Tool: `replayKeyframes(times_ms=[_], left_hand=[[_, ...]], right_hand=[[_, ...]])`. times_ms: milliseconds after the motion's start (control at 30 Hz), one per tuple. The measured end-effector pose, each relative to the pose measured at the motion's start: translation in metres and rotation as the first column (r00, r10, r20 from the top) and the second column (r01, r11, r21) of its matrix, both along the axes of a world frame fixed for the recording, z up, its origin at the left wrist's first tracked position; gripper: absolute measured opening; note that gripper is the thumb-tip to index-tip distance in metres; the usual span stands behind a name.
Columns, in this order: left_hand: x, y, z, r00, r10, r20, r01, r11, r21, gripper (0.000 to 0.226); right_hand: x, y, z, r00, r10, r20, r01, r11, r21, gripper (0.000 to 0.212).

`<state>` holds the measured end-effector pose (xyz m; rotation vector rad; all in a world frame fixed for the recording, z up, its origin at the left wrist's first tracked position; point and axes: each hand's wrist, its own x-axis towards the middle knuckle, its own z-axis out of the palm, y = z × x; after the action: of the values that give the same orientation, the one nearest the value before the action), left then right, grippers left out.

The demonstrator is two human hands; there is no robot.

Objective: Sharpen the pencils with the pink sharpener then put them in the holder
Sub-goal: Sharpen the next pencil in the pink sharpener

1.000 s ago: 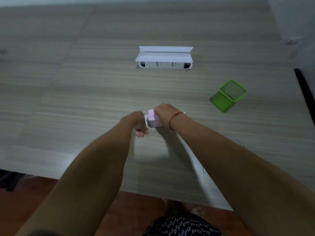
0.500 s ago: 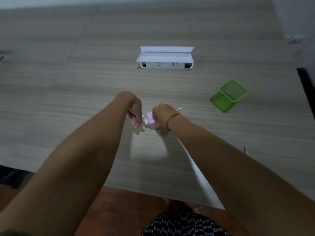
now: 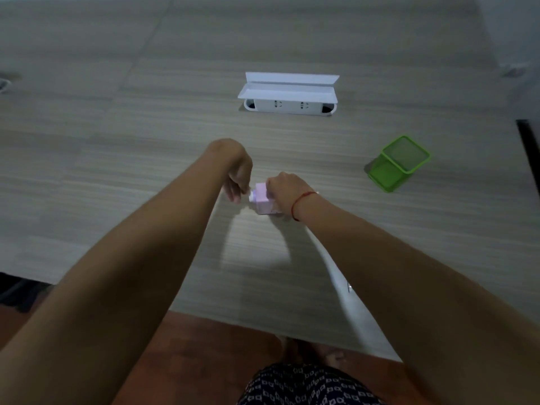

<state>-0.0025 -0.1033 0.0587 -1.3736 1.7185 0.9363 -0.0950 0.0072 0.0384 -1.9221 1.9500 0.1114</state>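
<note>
Two hands meet on grey wood-grain table (image 3: 117, 171) — right hand (image 3: 285, 190) clamps pink sharpener (image 3: 263, 201), left hand (image 3: 238, 176) pinches its end.

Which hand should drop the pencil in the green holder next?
Probably the right hand. The green holder stands on its side of the table, while the left hand is at the pink sharpener's far side. The pencil itself is barely visible.

A white socket box (image 3: 289, 96) with raised lid sits in the wooden table (image 3: 117, 147).
</note>
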Motion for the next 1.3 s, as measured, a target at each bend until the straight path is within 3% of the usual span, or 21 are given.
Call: replayKeyframes(times_ms=[167, 333, 400, 467, 533, 600, 733, 833, 900, 967, 1067, 1133, 1300], left_hand=[[0.013, 0.015, -0.006, 0.999, -0.053, 0.001, 0.053, 0.996, 0.077, 0.031], [0.035, 0.032, -0.041, 0.992, 0.054, -0.112, -0.044, 0.995, 0.095, 0.029], [0.038, 0.04, -0.061, 0.976, 0.113, -0.189, -0.116, 0.993, -0.007, 0.015], [0.036, 0.038, -0.074, 0.969, 0.078, -0.236, -0.139, 0.956, -0.258, 0.018], [0.035, 0.036, -0.077, 0.963, 0.015, -0.268, -0.144, 0.871, -0.47, 0.007], [0.033, 0.037, -0.078, 0.966, -0.028, -0.259, -0.128, 0.813, -0.569, 0.016], [0.035, 0.034, -0.078, 0.977, -0.052, -0.208, -0.068, 0.845, -0.53, 0.028], [0.032, 0.022, -0.062, 0.976, -0.153, -0.157, 0.06, 0.876, -0.479, 0.086], [0.024, 0.023, -0.049, 0.958, -0.194, -0.209, 0.098, 0.912, -0.398, 0.106], [0.02, 0.029, -0.044, 0.937, -0.227, -0.265, 0.113, 0.916, -0.384, 0.093], [0.018, 0.039, -0.047, 0.911, -0.276, -0.307, 0.112, 0.881, -0.459, 0.05], [0.013, 0.046, -0.048, 0.896, -0.306, -0.32, 0.114, 0.858, -0.5, 0.045], [0.001, 0.061, -0.05, 0.864, -0.318, -0.39, 0.082, 0.854, -0.514, 0.037]], right_hand=[[0.005, 0.0, 0.008, 0.999, -0.035, 0.025, 0.035, 0.999, -0.011, 0.032], [0.003, 0.001, 0.011, 0.996, -0.01, 0.089, 0.008, 1.0, 0.019, 0.029], [0.002, 0.002, 0.014, 0.994, 0.021, 0.108, -0.024, 0.999, 0.028, 0.029], [0.001, 0.002, 0.012, 0.995, 0.037, 0.094, -0.04, 0.999, 0.027, 0.031], [0.002, 0.001, 0.008, 0.996, 0.037, 0.086, -0.039, 0.999, 0.023, 0.032], [0.0, 0.0, 0.004, 0.997, 0.044, 0.058, -0.045, 0.999, 0.013, 0.032], [-0.001, 0.003, -0.004, 0.999, 0.011, 0.043, -0.01, 0.999, -0.031, 0.033], [-0.001, 0.004, -0.011, 0.995, -0.044, 0.084, 0.048, 0.997, -0.054, 0.041], [-0.004, 0.005, -0.013, 0.984, -0.082, 0.157, 0.087, 0.996, -0.025, 0.068], [-0.008, 0.007, -0.015, 0.971, -0.121, 0.207, 0.122, 0.993, 0.007, 0.081], [-0.019, 0.015, -0.022, 0.972, -0.155, 0.174, 0.155, 0.988, 0.013, 0.044], [-0.028, 0.024, -0.021, 0.987, -0.14, 0.085, 0.137, 0.99, 0.04, 0.031], [-0.04, 0.043, -0.019, 0.995, -0.041, -0.096, 0.041, 0.999, -0.001, 0.033]])
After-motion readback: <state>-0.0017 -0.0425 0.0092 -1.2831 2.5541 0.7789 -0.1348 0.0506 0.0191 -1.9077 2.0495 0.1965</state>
